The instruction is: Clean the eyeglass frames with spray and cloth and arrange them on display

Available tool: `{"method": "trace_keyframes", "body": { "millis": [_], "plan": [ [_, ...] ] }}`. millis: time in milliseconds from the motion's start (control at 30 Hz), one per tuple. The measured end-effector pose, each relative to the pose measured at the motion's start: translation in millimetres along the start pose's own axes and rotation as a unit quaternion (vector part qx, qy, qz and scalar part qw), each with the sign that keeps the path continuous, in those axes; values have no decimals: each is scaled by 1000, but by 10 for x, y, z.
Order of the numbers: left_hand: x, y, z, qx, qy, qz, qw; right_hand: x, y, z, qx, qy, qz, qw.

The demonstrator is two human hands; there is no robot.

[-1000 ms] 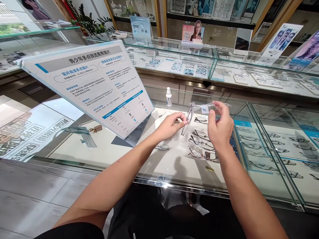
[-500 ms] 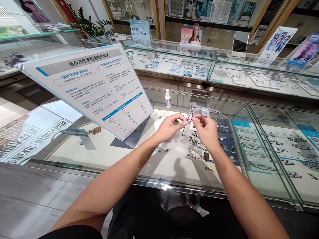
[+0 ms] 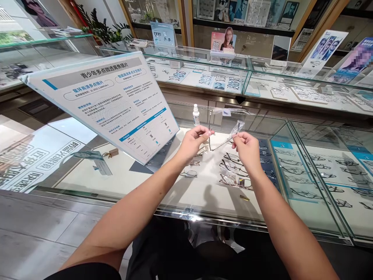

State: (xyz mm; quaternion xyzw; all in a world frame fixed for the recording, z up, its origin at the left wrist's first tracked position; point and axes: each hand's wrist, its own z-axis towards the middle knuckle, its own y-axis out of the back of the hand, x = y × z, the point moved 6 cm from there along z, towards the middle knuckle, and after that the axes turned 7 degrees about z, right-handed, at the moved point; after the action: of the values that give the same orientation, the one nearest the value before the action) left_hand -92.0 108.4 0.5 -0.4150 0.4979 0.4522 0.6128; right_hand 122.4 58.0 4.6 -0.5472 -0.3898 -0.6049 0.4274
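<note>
My left hand (image 3: 194, 143) is closed, thumb and fingers pinching the front of a pair of eyeglasses (image 3: 220, 145) held above the glass counter. My right hand (image 3: 247, 147) pinches the end of one temple, where a clear plastic sleeve (image 3: 239, 125) sticks up past the fingers. The other temple stretches away from me with a small white tag (image 3: 226, 112) hanging by it. Below my right hand, several eyeglasses (image 3: 230, 181) lie in a column. Another pair of glasses (image 3: 190, 174) rests under my left forearm. A white bottle (image 3: 196, 116) stands just beyond my left hand.
A large printed sign board (image 3: 116, 105) leans at the left. On the counter (image 3: 186, 198) lie a small gold-coloured piece (image 3: 244, 198) and a brown key fob (image 3: 113, 153). Display cases (image 3: 314, 171) with glasses adjoin on the right, and more stand across the aisle.
My hands have moved apart, the right one to the right along the temple. The eyeglasses have turned, and the clear sleeve now shows at my right fingertips.
</note>
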Motion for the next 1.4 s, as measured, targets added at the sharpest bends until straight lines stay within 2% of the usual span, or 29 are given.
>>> {"method": "trace_keyframes", "body": {
  "millis": [167,333,700,800,867,967,1033,1100,1200,1400],
  "plan": [
    [20,136,50,-64,7,-102,993,-73,21,16,-39,-59,80,994],
    [48,175,66,-97,15,-145,985,-101,-55,-67,-62,-66,128,988],
    [15,225,64,-105,-2,-136,985,-156,-133,-73,3,-101,99,990],
    [13,210,65,-103,-11,-119,988,-131,-152,-98,57,-117,45,990],
    [-9,177,55,-90,-24,-98,991,-45,-158,-136,86,-87,-5,992],
    [-55,86,24,-47,-41,-54,997,224,-156,-222,69,80,-74,992],
    [-73,17,-4,-13,-44,-23,999,364,-218,-314,71,203,-129,968],
    [-73,-49,-32,17,-42,-6,999,388,-310,-383,89,272,-176,942],
    [-57,-125,-64,51,-37,-15,998,302,-384,-404,96,295,-195,930],
    [-68,-173,-102,95,-6,-16,995,235,-400,-402,115,273,-172,939]
  ]
}}
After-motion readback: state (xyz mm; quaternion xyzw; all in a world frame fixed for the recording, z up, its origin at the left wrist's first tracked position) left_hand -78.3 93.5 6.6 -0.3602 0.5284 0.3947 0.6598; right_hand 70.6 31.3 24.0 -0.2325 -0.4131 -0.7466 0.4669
